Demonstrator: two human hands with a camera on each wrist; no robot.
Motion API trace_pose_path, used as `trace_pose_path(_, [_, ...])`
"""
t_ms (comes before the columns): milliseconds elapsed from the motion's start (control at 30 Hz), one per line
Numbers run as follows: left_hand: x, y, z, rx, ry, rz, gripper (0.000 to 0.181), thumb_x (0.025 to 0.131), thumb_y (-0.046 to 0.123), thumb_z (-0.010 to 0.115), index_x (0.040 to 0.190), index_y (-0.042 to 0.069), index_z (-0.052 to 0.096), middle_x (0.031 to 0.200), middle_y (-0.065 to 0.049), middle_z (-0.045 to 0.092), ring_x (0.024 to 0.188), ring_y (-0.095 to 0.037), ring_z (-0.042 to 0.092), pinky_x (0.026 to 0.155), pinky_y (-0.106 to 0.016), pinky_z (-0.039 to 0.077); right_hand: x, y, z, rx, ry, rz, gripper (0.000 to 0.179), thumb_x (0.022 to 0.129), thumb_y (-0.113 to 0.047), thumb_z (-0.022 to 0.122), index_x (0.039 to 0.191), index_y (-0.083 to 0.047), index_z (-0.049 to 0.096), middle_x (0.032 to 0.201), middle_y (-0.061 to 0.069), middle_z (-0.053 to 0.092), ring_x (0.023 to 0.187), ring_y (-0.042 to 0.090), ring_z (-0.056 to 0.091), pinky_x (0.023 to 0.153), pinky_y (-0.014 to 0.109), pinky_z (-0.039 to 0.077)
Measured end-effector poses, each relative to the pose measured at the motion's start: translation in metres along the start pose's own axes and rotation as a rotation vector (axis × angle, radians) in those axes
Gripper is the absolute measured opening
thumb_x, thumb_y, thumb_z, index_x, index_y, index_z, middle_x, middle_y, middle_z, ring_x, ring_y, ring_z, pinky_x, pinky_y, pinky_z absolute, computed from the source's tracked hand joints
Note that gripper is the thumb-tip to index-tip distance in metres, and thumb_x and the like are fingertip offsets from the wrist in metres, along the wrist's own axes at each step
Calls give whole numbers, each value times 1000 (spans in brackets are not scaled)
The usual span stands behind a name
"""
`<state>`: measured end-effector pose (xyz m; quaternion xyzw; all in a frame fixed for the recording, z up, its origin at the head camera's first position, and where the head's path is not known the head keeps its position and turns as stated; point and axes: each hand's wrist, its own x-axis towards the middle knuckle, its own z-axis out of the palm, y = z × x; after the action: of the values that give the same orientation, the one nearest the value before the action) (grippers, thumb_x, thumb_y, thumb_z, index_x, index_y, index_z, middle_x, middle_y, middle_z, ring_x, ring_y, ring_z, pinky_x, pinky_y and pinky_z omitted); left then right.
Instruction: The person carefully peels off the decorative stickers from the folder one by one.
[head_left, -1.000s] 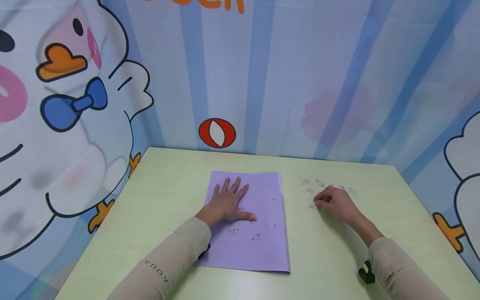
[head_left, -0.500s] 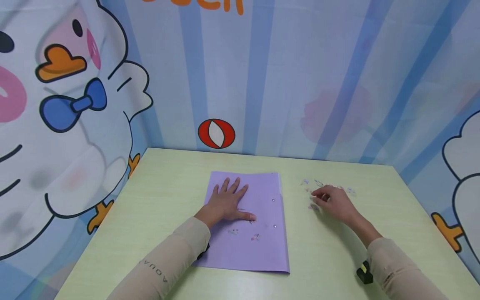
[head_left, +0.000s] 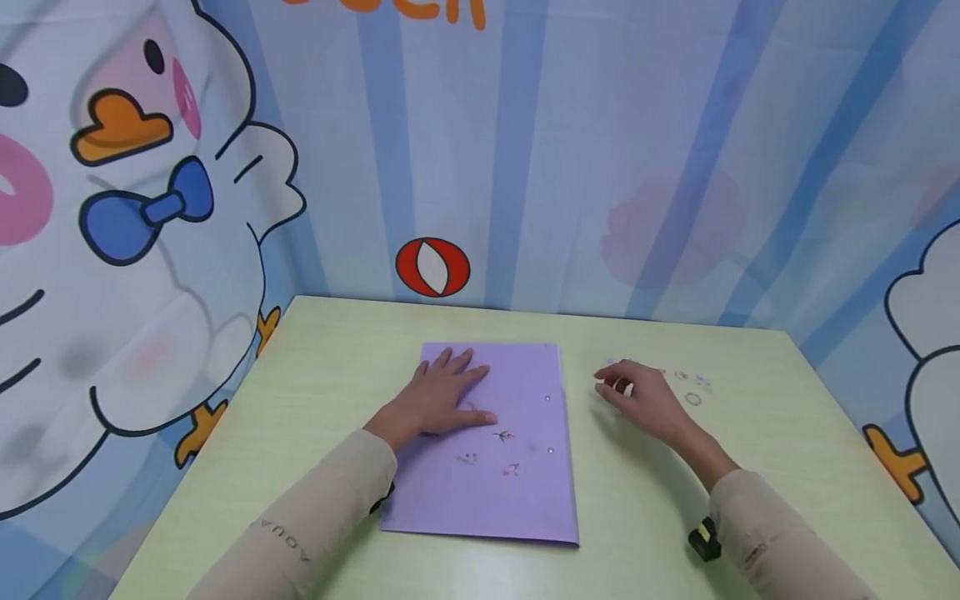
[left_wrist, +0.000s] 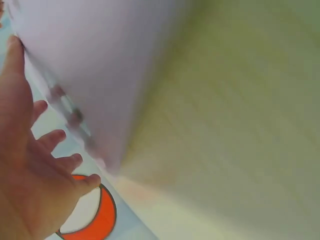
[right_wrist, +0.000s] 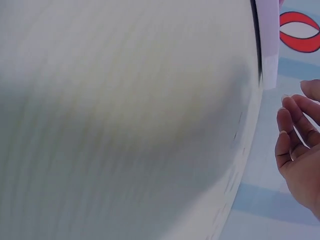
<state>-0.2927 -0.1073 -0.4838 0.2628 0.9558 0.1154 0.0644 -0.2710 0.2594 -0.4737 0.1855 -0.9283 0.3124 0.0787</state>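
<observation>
Purple folder lay on the counter, at the person's twelve o'clock. Nearest on its cover, a flower decal sat between four and five o'clock of the centre; a sprig decal sat just beyond. The left hand rested toward ten o'clock with fingers spread apart; steady pressure there suited holding the cover still, with the thumb clear of the sprig. The right hand hung at two to three o'clock, thumb and fingertips nearly together; whether they pinched anything thin, I could not tell. A light edge grip seemed wisest. Beyond, at that hand's three o'clock, a ring decal lay on the counter, and a bluish decal farther still.
</observation>
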Motion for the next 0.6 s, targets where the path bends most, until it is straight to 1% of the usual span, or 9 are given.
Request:
trace_pose_path(133, [-4,-16,-5,3,12,0,95,92,82,55,168,29,35,177,-9,19,162,-43,9,126,-67,15,6,-14,8,26,-2,-43,21,100,-11,73,118,0,77,94,1,71,84,17,64,73,34,53])
trace_pose_path(267, [-6,-29,-3,38,2,6,97,93,84,49,169,28,31,177,-10,16,162,-42,7,126,-66,16,10,-29,19,47,-25,-68,24,99,-12,75,120,-1,77,94,-1,70,83,15,64,70,32,53])
trace_pose_path(300, [-6,-31,-1,56,-6,8,97,93,85,46,170,29,28,178,-10,14,163,-41,5,127,-66,15,11,-33,21,52,-34,-73,25,99,-13,76,120,-1,77,95,-1,70,83,14,64,69,31,53])
trace_pose_path(433, [-5,-34,2,110,-9,26,96,94,86,38,171,31,22,179,-7,7,164,-36,0,128,-62,12,14,-49,32,73,-70,-111,28,97,-16,78,121,-2,76,99,-3,70,85,13,64,69,29,53])
trace_pose_path(600, [-4,-31,5,121,-23,47,89,98,81,37,171,33,20,179,-6,5,164,-34,0,129,-61,9,17,-65,43,91,-110,-191,27,96,-14,78,120,-1,75,100,-1,70,86,16,65,74,36,56])
